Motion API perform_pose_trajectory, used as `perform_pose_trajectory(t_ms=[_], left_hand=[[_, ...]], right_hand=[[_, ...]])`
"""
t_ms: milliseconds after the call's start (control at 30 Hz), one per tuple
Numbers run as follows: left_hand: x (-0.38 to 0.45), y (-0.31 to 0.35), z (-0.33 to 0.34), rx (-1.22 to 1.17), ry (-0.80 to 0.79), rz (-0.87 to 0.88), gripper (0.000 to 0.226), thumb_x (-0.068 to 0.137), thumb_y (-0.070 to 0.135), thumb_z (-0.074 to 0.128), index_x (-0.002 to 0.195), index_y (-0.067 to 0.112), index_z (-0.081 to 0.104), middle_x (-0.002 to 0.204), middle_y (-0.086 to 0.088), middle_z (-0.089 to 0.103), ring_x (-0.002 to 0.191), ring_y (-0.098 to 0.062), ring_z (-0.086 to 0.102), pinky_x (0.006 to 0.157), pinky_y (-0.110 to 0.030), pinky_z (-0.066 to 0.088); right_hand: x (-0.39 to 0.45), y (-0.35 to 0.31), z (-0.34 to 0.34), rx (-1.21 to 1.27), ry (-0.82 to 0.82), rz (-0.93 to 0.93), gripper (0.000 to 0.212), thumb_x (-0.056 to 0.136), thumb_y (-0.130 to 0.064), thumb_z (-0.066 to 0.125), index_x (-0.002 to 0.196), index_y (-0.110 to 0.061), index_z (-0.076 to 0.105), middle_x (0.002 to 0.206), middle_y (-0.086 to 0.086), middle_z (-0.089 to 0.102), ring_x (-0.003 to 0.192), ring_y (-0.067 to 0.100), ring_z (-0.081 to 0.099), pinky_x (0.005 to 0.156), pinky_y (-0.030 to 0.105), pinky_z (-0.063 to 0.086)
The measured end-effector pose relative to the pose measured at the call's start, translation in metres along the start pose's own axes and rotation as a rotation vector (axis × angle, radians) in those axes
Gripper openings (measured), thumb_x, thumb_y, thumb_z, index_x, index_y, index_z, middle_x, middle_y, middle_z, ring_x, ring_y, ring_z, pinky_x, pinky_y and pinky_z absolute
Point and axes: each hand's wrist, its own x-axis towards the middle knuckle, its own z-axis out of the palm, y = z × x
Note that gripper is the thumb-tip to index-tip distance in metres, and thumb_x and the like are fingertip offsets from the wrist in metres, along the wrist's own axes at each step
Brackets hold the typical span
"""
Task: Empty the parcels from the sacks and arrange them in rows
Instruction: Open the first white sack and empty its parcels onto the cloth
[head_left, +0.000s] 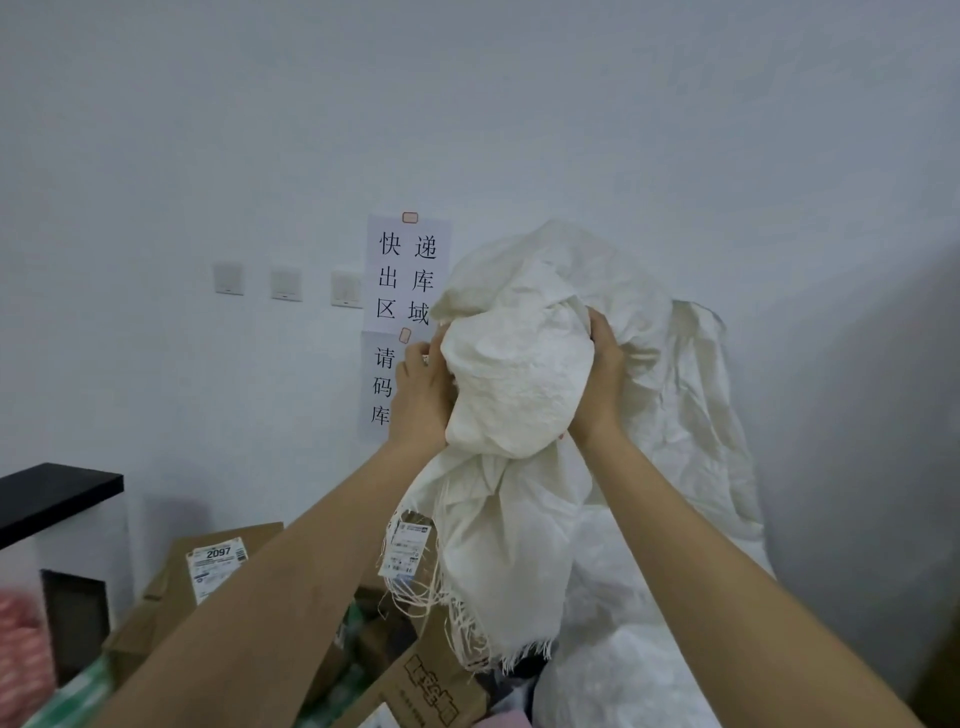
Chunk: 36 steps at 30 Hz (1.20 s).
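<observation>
Fingers of the left hand (422, 387) and the right hand (602, 374) are curled around a bunched white sack (519, 374), held up at the frame's center before a pale wall (519, 104) with paper signs (408, 275). Cardboard parcels (208, 577) lie at lower left, below the sack's frayed end.

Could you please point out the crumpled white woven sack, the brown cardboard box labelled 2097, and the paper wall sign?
Crumpled white woven sack (519, 374), head view, on its bunched middle.
Brown cardboard box labelled 2097 (218, 564), head view, on its label.
Paper wall sign (405, 275), head view, on its upper sheet.
</observation>
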Motion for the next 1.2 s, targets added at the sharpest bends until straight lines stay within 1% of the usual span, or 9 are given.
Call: perform_pose_trajectory(t_ms=[200,333,433,500,700,800,933,1067,1200], left_hand=[[-0.013,0.016,-0.019,-0.025,0.041,-0.006,0.069,0.088,0.02,0.057,0.147,0.02,0.021,0.13,-0.01,0.032,0.113,-0.029,0.039,0.07,-0.037,0.035],[-0.025,0.026,-0.034,-0.01,0.056,-0.026,0.054,0.087,0.02,0.057,0.135,0.011,0.033,0.122,-0.01,0.035,0.109,-0.029,0.04,0.069,-0.035,0.034],[-0.03,0.027,-0.043,-0.006,0.036,-0.019,0.051,0.085,0.022,0.058,0.129,0.008,0.037,0.124,-0.012,0.037,0.113,-0.027,0.039,0.077,-0.032,0.032],[-0.033,0.026,-0.05,0.033,0.024,0.003,0.049,0.084,0.022,0.057,0.126,0.006,0.039,0.125,-0.013,0.039,0.117,-0.029,0.039,0.079,-0.03,0.031],[-0.053,0.043,-0.075,-0.044,0.026,0.061,0.051,0.084,0.021,0.058,0.128,0.005,0.039,0.126,-0.014,0.037,0.113,-0.029,0.04,0.08,-0.033,0.035],[-0.068,0.059,-0.084,-0.047,0.001,0.085,0.052,0.086,0.021,0.057,0.132,0.005,0.037,0.13,-0.014,0.035,0.118,-0.029,0.038,0.083,-0.031,0.033],[-0.081,0.083,-0.087,0.006,0.009,0.198,0.049,0.087,0.018,0.056,0.13,0.002,0.04,0.131,-0.018,0.039,0.121,-0.031,0.035,0.092,-0.028,0.027],[-0.106,0.11,-0.087,-0.12,-0.027,0.195,0.059,0.084,0.015,0.062,0.136,0.002,0.035,0.129,-0.019,0.038,0.118,-0.033,0.039,0.086,-0.034,0.034],[-0.122,0.135,-0.082,-0.159,-0.115,0.172,0.071,0.084,0.018,0.064,0.143,0.008,0.026,0.136,-0.016,0.031,0.123,-0.03,0.035,0.093,-0.037,0.035]], right_hand=[[-0.006,-0.027,-0.008,0.037,-0.003,-0.072,0.042,0.058,-0.053,0.046,0.084,-0.022,0.057,0.062,-0.019,0.057,0.064,0.005,0.051,0.066,0.027,0.042],[-0.016,-0.052,-0.008,-0.045,0.002,-0.141,0.052,0.07,-0.046,0.046,0.104,-0.01,0.062,0.081,-0.013,0.061,0.074,0.007,0.057,0.07,0.027,0.048],[-0.026,-0.065,-0.009,-0.164,0.003,-0.182,0.031,0.088,-0.022,0.053,0.117,-0.013,0.061,0.086,-0.018,0.061,0.079,0.001,0.059,0.075,0.025,0.05],[-0.033,-0.077,-0.01,-0.226,0.019,-0.203,0.031,0.09,-0.012,0.056,0.121,-0.015,0.06,0.088,-0.021,0.06,0.081,-0.003,0.058,0.075,0.02,0.049],[-0.058,-0.112,-0.021,-0.272,0.063,-0.217,0.025,0.089,-0.011,0.058,0.111,-0.022,0.061,0.081,-0.02,0.061,0.074,-0.004,0.057,0.072,0.024,0.049],[-0.073,-0.135,-0.035,-0.337,0.09,-0.234,0.021,0.088,-0.013,0.058,0.103,-0.026,0.059,0.079,-0.02,0.06,0.073,-0.004,0.056,0.07,0.024,0.046],[-0.087,-0.159,-0.052,-0.397,0.128,-0.233,0.033,0.087,-0.014,0.057,0.119,-0.018,0.06,0.086,-0.02,0.06,0.078,-0.002,0.057,0.072,0.022,0.047],[-0.103,-0.178,-0.076,-0.466,0.172,-0.2,0.031,0.086,-0.017,0.057,0.116,-0.02,0.062,0.081,-0.02,0.058,0.074,0.0,0.055,0.067,0.023,0.044],[-0.108,-0.185,-0.104,-0.457,0.213,-0.169,0.029,0.085,-0.017,0.057,0.113,-0.022,0.062,0.083,-0.019,0.059,0.073,0.001,0.055,0.067,0.025,0.044]])
